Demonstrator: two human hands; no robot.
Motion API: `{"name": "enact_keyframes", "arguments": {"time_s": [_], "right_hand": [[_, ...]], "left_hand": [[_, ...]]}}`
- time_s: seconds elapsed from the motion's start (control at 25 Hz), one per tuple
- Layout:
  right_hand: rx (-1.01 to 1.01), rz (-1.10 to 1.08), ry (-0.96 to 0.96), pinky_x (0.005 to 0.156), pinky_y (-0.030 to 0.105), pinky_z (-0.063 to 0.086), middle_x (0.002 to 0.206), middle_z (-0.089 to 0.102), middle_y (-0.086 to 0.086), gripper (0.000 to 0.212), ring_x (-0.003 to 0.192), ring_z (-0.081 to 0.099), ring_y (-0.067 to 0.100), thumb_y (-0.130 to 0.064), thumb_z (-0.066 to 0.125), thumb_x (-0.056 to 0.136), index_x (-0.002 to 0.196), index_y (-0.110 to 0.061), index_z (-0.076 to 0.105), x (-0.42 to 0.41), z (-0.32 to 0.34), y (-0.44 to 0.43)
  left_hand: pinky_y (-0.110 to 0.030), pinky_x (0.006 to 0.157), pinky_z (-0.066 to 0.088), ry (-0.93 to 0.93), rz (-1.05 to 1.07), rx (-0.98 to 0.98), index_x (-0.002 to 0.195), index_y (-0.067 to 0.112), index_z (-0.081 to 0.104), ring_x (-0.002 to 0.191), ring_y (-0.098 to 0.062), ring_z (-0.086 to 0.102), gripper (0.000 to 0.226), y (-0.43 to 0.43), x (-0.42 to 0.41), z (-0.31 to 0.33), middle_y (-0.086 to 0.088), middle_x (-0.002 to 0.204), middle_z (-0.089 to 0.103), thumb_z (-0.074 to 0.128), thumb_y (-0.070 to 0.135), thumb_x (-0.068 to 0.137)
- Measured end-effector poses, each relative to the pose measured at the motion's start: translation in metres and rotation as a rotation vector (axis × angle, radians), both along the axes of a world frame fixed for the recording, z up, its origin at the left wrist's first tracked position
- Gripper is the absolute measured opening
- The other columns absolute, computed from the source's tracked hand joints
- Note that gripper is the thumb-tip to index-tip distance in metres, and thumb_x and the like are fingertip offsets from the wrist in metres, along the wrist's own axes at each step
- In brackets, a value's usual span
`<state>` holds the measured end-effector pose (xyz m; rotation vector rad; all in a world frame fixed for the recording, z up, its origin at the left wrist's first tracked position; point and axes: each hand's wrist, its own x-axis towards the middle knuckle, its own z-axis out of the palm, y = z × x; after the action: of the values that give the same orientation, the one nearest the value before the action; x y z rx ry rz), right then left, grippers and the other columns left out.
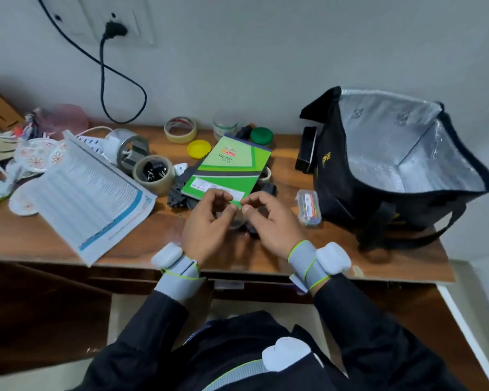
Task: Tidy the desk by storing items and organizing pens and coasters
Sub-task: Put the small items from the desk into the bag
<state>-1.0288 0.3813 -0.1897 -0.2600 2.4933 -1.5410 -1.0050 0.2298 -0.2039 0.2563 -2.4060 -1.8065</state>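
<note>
Dark sleeves [158,320] are filling the bottom edge. Left hand [209,224] and right hand [268,221] are both curling, thumbs and forefingers pinching the near corner of the green notepad [226,170]. It's glossy and rectangular, lying over dark clutter on the wooden desk [26,235]. Black fabric bag [336,179] with crinkly silver lining is standing open right of the notepad. Round tape roll [153,173] is sitting just left of it.

Green striped slip pad [228,168], black silver-lined bag [393,167], perhaps floral white coasters [36,158].
</note>
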Motion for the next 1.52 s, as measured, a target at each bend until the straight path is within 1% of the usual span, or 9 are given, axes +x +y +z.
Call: {"name": "enact_keyframes", "arguments": {"time_s": [0.28, 0.6, 0.84, 1.04, 1.12, 1.2, 1.32, 1.4, 1.52], "right_hand": [[0.059, -0.115, -0.039, 0.081, 0.027, 0.05, 0.104, 0.058, -0.01, 0.008, 0.088, 0.061, 0.006, -0.037, 0.059, 0.083, 0.089, -0.041, 0.06, -0.043, -0.006, -0.008], [0.07, -0.116, -0.17, 0.088, 0.044, 0.053, 0.115, 0.048, -0.01, 0.019, 0.096, 0.064, 0.021, -0.03, 0.063, 0.087, 0.103, -0.038, 0.056, -0.068, -0.012, -0.025], [-0.044, -0.191, -0.263, 0.078, 0.036, 0.056, 0.129, 0.045, 0.006, 0.049, 0.083, 0.065, 0.021, -0.011, 0.062, 0.09, 0.131, -0.026, 0.04, -0.083, -0.006, -0.034], [-0.169, -0.171, -0.321, 0.05, 0.019, 0.046, 0.125, 0.053, 0.011, 0.062, 0.072, 0.06, 0.021, 0.006, 0.055, 0.09, 0.137, -0.027, 0.032, -0.094, 0.001, -0.036], [-0.187, -0.15, -0.278, 0.049, 0.021, 0.047, 0.127, 0.05, 0.012, 0.059, 0.072, 0.063, 0.025, 0.01, 0.052, 0.089, 0.134, -0.025, 0.038, -0.097, 0.004, -0.038], [-0.229, -0.114, -0.197, 0.053, 0.019, 0.05, 0.123, 0.052, 0.011, 0.053, 0.067, 0.065, 0.01, 0.015, 0.048, 0.088, 0.128, -0.019, 0.044, -0.1, 0.009, -0.04], [-0.273, -0.02, -0.091, 0.055, 0.01, 0.046, 0.089, 0.066, -0.006, 0.044, 0.058, 0.058, -0.006, 0.019, 0.045, 0.086, 0.118, -0.012, 0.048, -0.102, 0.014, -0.042], [-0.319, 0.059, -0.059, 0.055, 0.01, 0.046, 0.074, 0.067, -0.014, 0.042, 0.059, 0.057, -0.007, 0.019, 0.045, 0.087, 0.115, -0.012, 0.049, -0.101, 0.018, -0.047], [-0.374, 0.187, -0.03, 0.061, 0.015, 0.049, 0.079, 0.067, -0.008, 0.042, 0.068, 0.059, 0.002, 0.018, 0.044, 0.088, 0.11, -0.017, 0.05, -0.093, 0.028, -0.061]], "left_hand": [[-0.041, 0.09, 0.042, -0.028, 0.012, -0.502, 0.112, 0.02, 0.06, 0.11, -0.027, 0.05, 0.041, -0.028, -0.044, -0.003, 0.0, 0.109, 0.06, 0.066, 0.042, 0.077], [-0.039, 0.103, 0.027, -0.193, 0.109, -0.836, 0.129, 0.028, 0.054, 0.135, -0.024, 0.034, 0.075, -0.043, -0.057, -0.009, 0.0, 0.139, 0.047, 0.046, 0.069, 0.067], [-0.038, 0.103, 0.024, -0.264, 0.211, -0.827, 0.131, 0.027, 0.047, 0.131, -0.022, 0.038, 0.066, -0.042, -0.069, -0.006, 0.0, 0.132, 0.052, 0.058, 0.063, 0.077], [-0.036, 0.103, 0.025, -0.291, 0.236, -0.817, 0.13, 0.029, 0.047, 0.124, -0.02, 0.041, 0.061, -0.037, -0.074, 0.0, 0.002, 0.124, 0.054, 0.051, 0.063, 0.079], [-0.035, 0.102, 0.025, -0.263, 0.248, -0.781, 0.13, 0.03, 0.047, 0.122, -0.02, 0.042, 0.057, -0.037, -0.075, 0.0, 0.003, 0.122, 0.054, 0.055, 0.06, 0.082], [-0.035, 0.101, 0.026, -0.248, 0.269, -0.722, 0.13, 0.028, 0.048, 0.12, -0.021, 0.044, 0.06, -0.039, -0.077, 0.004, 0.002, 0.121, 0.054, 0.049, 0.062, 0.08], [-0.039, 0.097, 0.039, -0.15, 0.279, -0.519, 0.132, 0.019, 0.048, 0.114, -0.024, 0.051, 0.062, -0.046, -0.074, 0.009, -0.002, 0.12, 0.053, 0.052, 0.056, 0.083], [-0.04, 0.09, 0.046, -0.083, 0.301, -0.369, 0.133, 0.018, 0.043, 0.109, -0.022, 0.056, 0.058, -0.053, -0.067, 0.012, -0.001, 0.122, 0.05, 0.056, 0.051, 0.087], [-0.034, 0.083, 0.05, -0.074, 0.354, -0.249, 0.135, 0.026, 0.035, 0.104, -0.015, 0.062, 0.054, -0.065, -0.054, 0.014, 0.005, 0.122, 0.058, 0.058, 0.048, 0.092]]}}
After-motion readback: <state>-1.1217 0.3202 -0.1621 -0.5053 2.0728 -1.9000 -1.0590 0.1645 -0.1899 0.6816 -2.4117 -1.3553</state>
